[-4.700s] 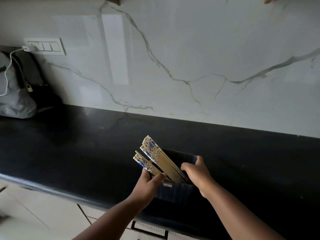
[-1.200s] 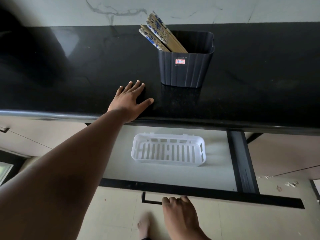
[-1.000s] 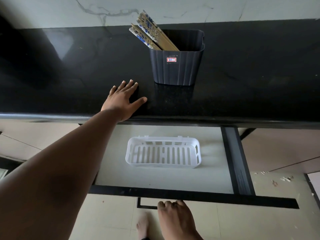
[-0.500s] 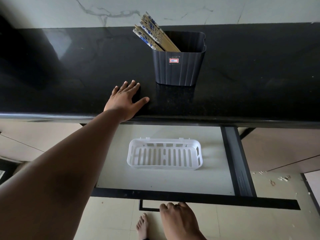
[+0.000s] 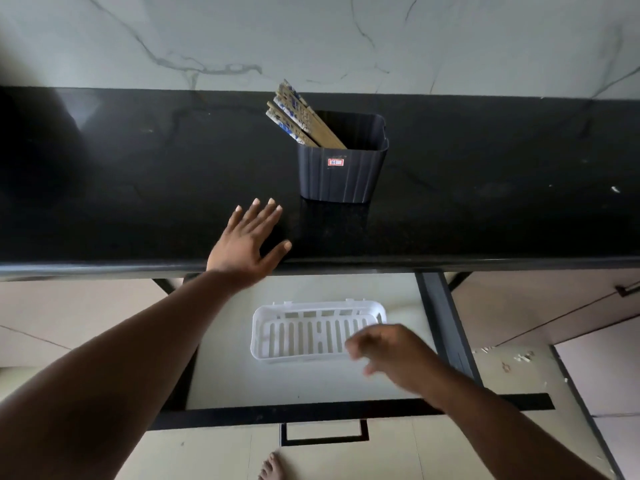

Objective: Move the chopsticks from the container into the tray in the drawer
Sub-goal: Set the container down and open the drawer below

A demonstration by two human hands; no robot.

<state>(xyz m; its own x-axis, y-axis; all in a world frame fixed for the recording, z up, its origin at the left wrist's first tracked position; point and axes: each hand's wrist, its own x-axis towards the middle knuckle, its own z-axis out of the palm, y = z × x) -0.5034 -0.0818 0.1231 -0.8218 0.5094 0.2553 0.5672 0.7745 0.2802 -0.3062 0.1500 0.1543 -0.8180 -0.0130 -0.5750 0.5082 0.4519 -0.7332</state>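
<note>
Several bamboo chopsticks [image 5: 300, 118] with blue-patterned tops lean to the left in a dark ribbed container [image 5: 343, 173] standing on the black counter [image 5: 485, 188]. Below, the drawer [image 5: 311, 382] stands pulled out with a white slotted tray [image 5: 304, 332] on its pale floor. My left hand [image 5: 247, 242] lies flat on the counter's front edge, fingers spread, left of the container. My right hand [image 5: 389, 353] hovers blurred above the tray's right end, fingers loosely curled and holding nothing.
A marble backsplash [image 5: 311, 39] rises behind the counter. The drawer's black front rail and handle [image 5: 323, 434] sit nearest me, and its right runner [image 5: 446, 327] is dark. A bare foot [image 5: 272, 465] shows on the tiled floor, with small debris [image 5: 519, 358] at the right.
My right hand has let go of the drawer handle and risen over the tray's right end. The drawer stays open; my left hand stays on the counter.
</note>
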